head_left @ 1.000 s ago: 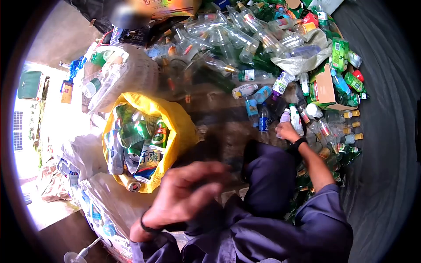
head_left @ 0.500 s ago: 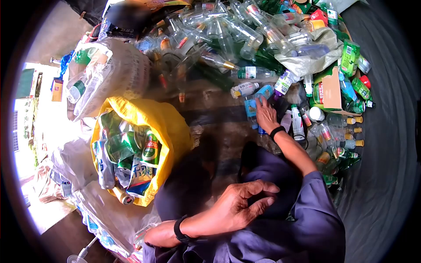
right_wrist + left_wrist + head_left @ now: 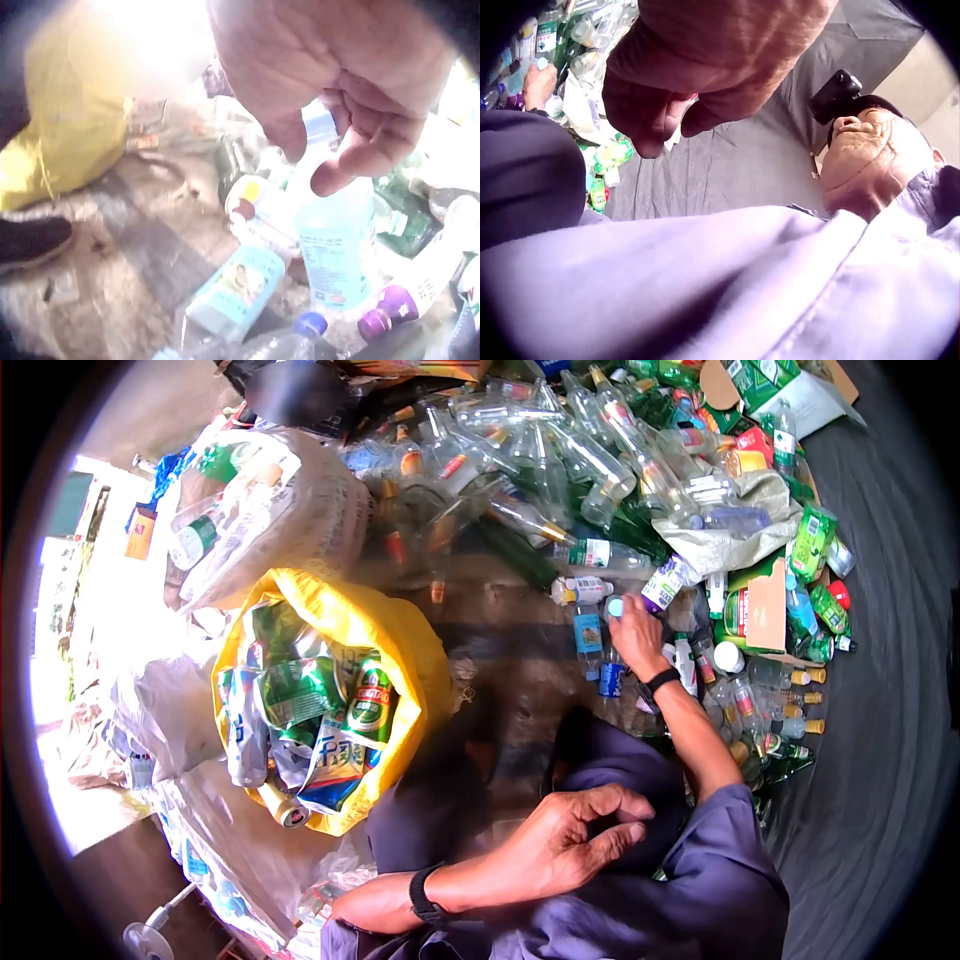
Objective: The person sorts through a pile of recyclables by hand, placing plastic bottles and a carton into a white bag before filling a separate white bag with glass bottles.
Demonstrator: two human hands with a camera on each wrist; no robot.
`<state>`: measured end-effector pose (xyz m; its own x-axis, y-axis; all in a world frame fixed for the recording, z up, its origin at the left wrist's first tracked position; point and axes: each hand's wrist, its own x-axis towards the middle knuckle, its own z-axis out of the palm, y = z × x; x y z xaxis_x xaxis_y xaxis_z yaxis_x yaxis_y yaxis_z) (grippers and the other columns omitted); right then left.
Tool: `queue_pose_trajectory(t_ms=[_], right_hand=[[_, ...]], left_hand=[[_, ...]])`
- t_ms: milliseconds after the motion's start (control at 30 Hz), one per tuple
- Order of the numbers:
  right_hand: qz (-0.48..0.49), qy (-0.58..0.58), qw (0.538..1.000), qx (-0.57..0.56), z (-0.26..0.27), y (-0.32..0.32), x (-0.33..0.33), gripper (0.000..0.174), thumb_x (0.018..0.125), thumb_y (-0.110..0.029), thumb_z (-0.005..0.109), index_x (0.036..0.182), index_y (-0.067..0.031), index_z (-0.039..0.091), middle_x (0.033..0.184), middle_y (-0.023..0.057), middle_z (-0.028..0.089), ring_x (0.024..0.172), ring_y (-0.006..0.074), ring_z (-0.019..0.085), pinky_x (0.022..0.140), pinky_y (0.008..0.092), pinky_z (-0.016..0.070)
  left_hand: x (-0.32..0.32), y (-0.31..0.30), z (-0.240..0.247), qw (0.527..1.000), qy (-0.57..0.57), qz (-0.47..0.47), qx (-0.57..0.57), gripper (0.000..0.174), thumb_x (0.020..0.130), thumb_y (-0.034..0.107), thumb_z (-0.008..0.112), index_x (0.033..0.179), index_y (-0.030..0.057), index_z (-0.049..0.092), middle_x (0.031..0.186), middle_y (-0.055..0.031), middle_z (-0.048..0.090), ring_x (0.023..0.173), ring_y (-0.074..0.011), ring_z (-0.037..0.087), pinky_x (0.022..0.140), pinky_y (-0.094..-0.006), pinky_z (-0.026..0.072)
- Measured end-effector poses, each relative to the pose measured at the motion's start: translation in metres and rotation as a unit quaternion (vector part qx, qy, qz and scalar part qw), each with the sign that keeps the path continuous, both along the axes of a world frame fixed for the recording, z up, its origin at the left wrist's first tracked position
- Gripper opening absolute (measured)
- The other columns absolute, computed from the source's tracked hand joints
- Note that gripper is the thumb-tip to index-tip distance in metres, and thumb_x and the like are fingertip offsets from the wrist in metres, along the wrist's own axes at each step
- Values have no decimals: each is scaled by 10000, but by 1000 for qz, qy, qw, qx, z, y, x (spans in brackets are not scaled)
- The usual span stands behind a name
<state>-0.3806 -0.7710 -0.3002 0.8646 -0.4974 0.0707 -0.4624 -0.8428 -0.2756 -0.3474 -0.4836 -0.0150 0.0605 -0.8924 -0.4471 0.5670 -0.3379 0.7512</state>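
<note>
My right hand (image 3: 637, 638) (image 3: 337, 82) pinches a clear bottle with a pale blue label (image 3: 335, 259) near its light blue cap (image 3: 615, 606). In the right wrist view that bottle stands nearly upright below the fingers. Beside it lie another blue-labelled bottle (image 3: 588, 630) (image 3: 238, 291) and a purple-capped bottle (image 3: 405, 300). Over the lap hangs my left hand (image 3: 555, 845) (image 3: 720, 60), its fingers loosely bent and holding nothing.
A yellow sack (image 3: 420, 670) of crushed cans stands at the left, below a white sack (image 3: 335, 525) of bottles. Glass bottles (image 3: 545, 470) are heaped at the back. Toward the right are a cardboard box (image 3: 767, 610) and a dark sheet (image 3: 880, 660).
The right hand moved from the bottles by the right knee to the blue-labelled ones and took hold of one. My left hand swung rightward from near the yellow sack to over the lap.
</note>
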Motion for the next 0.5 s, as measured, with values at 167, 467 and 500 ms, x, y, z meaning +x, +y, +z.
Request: queue_pose_trajectory(t_ms=[167, 467, 500], right_hand=[[-48, -150, 962, 223, 65, -1, -4, 244, 877, -191, 711, 989, 16, 648, 855, 133, 682, 722, 270, 672, 644, 381, 526], [45, -151, 856, 492, 272, 62, 5, 277, 930, -289, 676, 897, -14, 662, 686, 34, 647, 607, 96, 601, 580, 248, 496], [48, -155, 838, 521, 285, 69, 5, 287, 929, -295, 675, 901, -10, 661, 687, 35, 644, 604, 96, 592, 577, 247, 490]], left_hand=[[-6, 3, -8, 998, 5, 62, -30, 202, 990, 107, 609, 1161, 0, 625, 1003, -35, 671, 912, -86, 606, 789, -254, 510], [16, 12, 5, 705, -671, 228, -11, 584, 789, 143, 754, 1313, 51, 512, 1301, -217, 538, 1224, -379, 503, 1030, -456, 420], [19, 16, 6, 707, -672, 220, 6, 678, 794, 160, 754, 1385, 49, 442, 1328, -229, 520, 1252, -400, 488, 1044, -464, 411]])
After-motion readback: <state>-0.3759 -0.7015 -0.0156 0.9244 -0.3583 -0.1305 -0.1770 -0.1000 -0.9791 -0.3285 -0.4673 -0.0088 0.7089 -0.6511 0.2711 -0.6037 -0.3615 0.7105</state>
